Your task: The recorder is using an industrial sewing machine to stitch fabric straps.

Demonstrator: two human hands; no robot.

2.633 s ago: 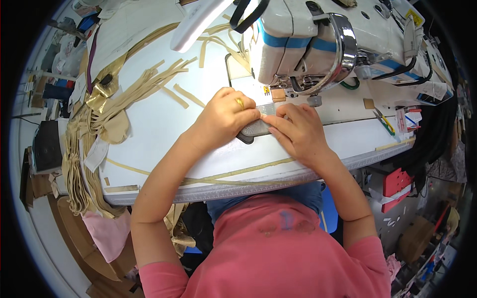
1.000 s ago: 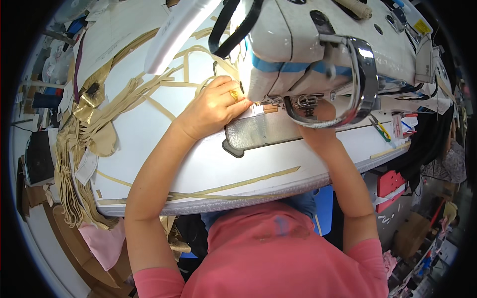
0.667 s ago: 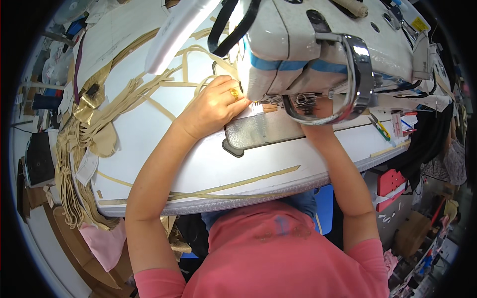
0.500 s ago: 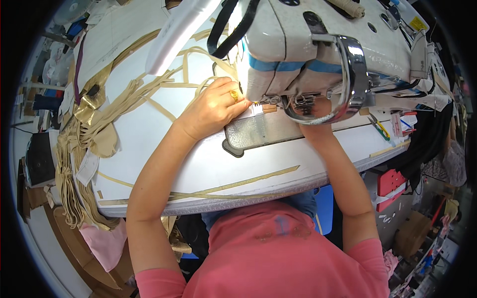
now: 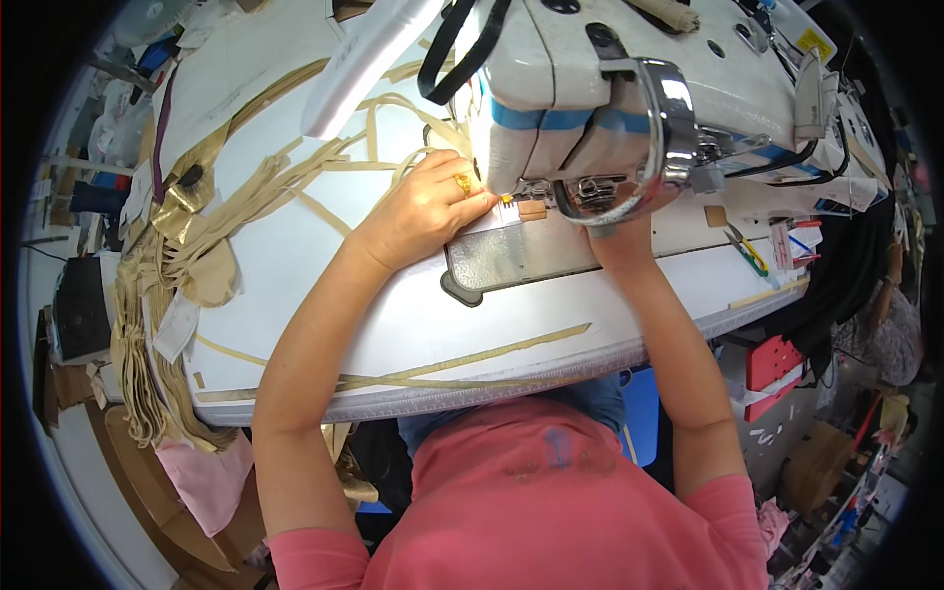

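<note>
- I'd guide lightly with my left hand [image 5: 423, 211], fingertips clear of the needle end of the sewing machine [image 5: 531, 147].
- Those fingertips sit close together; whether they pinch anything, I can't tell.
- My right hand [image 5: 627, 239] is partly behind the metal guard [image 5: 677, 123], grip hidden.
- The tan strip [image 5: 401, 169], narrow and pliant-looking, curves across the table [image 5: 472, 334] beside my left hand.

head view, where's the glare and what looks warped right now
Head view: bright glints on the curved chrome guard of the sewing machine; head view: the table's front edge bows, fisheye-style; head view: black surrounds the picture's left and right rims.
</note>
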